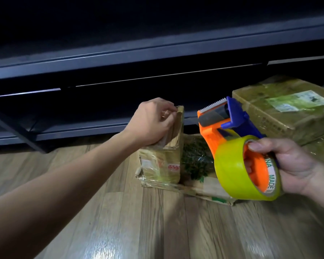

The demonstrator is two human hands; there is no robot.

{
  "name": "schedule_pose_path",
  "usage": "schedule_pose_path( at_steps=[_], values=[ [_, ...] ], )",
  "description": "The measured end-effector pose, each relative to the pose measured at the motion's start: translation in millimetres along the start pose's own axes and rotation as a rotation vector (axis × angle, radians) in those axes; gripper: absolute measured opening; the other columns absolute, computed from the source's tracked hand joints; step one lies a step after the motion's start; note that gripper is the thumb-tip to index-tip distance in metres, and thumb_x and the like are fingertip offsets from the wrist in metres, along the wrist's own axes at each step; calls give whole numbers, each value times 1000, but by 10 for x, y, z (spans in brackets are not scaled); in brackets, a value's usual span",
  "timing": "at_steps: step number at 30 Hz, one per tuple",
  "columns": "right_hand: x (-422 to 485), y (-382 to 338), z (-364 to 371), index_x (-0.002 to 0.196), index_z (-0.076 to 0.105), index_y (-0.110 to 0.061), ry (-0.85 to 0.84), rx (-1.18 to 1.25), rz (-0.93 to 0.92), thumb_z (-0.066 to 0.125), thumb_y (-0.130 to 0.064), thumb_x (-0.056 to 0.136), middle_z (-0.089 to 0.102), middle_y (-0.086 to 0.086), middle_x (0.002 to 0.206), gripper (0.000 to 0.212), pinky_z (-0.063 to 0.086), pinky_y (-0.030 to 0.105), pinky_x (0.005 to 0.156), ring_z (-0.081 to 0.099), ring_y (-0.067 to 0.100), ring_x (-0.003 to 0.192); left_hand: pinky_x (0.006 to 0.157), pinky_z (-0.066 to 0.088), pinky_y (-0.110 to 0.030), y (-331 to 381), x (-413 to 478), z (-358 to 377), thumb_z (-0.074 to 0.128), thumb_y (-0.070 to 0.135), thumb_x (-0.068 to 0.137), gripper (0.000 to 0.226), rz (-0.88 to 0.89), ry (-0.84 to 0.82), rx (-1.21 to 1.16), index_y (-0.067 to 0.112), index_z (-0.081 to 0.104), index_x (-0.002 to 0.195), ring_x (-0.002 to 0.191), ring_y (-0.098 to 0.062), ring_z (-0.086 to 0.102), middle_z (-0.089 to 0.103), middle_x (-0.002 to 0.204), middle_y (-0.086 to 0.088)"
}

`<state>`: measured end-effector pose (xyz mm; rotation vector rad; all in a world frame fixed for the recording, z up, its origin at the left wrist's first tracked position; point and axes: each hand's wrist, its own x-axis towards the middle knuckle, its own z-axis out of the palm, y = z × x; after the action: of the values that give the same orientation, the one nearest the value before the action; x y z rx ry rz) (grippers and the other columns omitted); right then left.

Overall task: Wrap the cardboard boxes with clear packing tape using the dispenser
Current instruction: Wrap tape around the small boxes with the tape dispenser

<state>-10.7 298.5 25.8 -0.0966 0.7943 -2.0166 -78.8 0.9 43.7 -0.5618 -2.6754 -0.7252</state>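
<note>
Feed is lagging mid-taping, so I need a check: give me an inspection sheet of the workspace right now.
Surface: wood-plank floor, glare patch near the front.
Job's things: small box upright, glossy with tape, top dented; large box taped and labelled, right rear; tape dispenser with yellow-green roll held in the air, touching no box.
Clutter: flat cardboard at the small box's base; dark green leafy thing on it, partly hidden.
Fingers: those of the left hand curl over the small box's top edge; those of the right hand grip the tape dispenser.
Cables: nothing seen.
Surroundings: dark metal frame behind, dimly lit.
</note>
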Motion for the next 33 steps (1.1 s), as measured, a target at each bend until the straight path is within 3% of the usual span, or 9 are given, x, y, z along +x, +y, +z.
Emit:
schedule_pose_path(
  at_steps=[1, 4, 7, 10, 14, 19, 23, 26, 33],
  values=[
    [31, 12, 23, 104, 72, 0, 3, 5, -11, 84, -19, 76, 68, 20, 92, 37, 50, 40, 85, 65, 27, 83, 93, 37, -12, -4, -16, -42, 63, 28, 96, 29, -31, -18, -14, 16, 78, 118, 117, -15, 64, 72, 126, 0],
    [68, 13, 29, 86, 73, -4, 334, -84, -94, 102, -18, 28, 63, 17, 80, 67, 47, 35, 74, 59, 24, 70, 101, 36, -18, -88, -87, -198, 62, 41, 82, 55, -215, -222, -174, 25, 69, 134, 135, -10, 49, 53, 150, 6],
    [98, 9, 96, 81, 74, -5, 385, -131, -127, 102, -20, 21, 62, 14, 75, 68, 53, 32, 62, 57, 22, 63, 106, 38, -15, -215, -197, -381, 79, 46, 68, 92, -271, -543, -366, 35, 46, 154, 149, -7, 27, 21, 169, 11],
    [117, -41, 115, 80, 74, -11, 410, -234, -168, 103, -23, 24, 56, 6, 66, 63, 49, 24, 51, 51, 13, 53, 119, 21, -24, -321, -301, -360, 93, 43, 71, 122, -97, -701, -79, 40, 15, 165, 152, -5, 10, -8, 171, 19],
    [92, -134, 79, 94, 73, -13, 451, -385, -222, 103, -29, 31, 58, 9, 80, 72, 51, 24, 52, 52, 14, 60, 112, 40, -26, -331, -288, -311, 90, 50, 73, 112, -4, -579, -33, 38, 24, 163, 148, -20, 31, 6, 169, 13],
    [-15, -160, 79, 90, 76, -14, 457, -326, -242, 102, -26, 32, 55, 5, 74, 64, 48, 22, 50, 48, 11, 55, 103, 56, -36, -271, -350, -203, 77, 67, 78, 86, 180, -372, -12, 30, 52, 152, 134, -14, 55, 35, 163, 6],
    [-96, -105, 30, 83, 74, -15, 473, -275, -254, 101, -24, 33, 52, 2, 71, 58, 45, 21, 48, 45, 9, 54, 89, 63, -42, -134, -644, 81, 77, 50, 88, 60, 359, -8, -49, 16, 69, 137, 123, -15, 67, 59, 149, 1],
    [-144, -87, -15, 79, 74, -17, 478, -269, -259, 101, -25, 33, 52, 1, 69, 55, 44, 21, 49, 45, 9, 54, 82, 65, -39, -111, -750, 196, 82, 39, 87, 55, 390, 148, -55, 4, 72, 127, 117, -16, 71, 66, 140, -4],
    [-173, -245, 26, 97, 80, -24, 485, -490, -249, 103, -35, 28, 69, 7, 85, 74, 50, 22, 51, 57, 15, 64, 83, 64, -38, -88, -772, 242, 85, 40, 85, 53, 359, 194, -63, 3, 73, 120, 116, -15, 71, 69, 135, -3]
  ],
)
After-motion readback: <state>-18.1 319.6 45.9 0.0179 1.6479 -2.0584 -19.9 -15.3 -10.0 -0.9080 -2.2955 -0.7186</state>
